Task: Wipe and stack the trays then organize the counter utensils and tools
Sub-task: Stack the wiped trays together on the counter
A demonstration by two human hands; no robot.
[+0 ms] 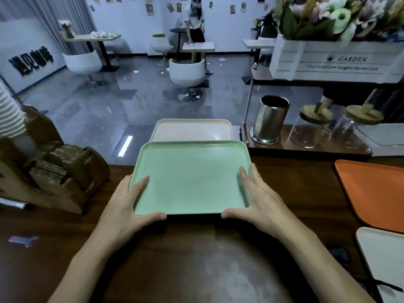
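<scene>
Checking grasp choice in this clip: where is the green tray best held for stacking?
By its near corners, from the person's side, as the left hand and right hand grip the green tray now: its raised rim suits thumbs below, fingers inside.

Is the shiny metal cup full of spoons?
No. The metal cup on the shelf beyond the green tray shows only a dark open mouth, and nothing sticks out of it.

White wooden flower crate (328, 60): "GARDEN" in capitals, a smaller script line beneath, not clearly legible. Dark wall lettering (30, 62) at left: unreadable.
</scene>
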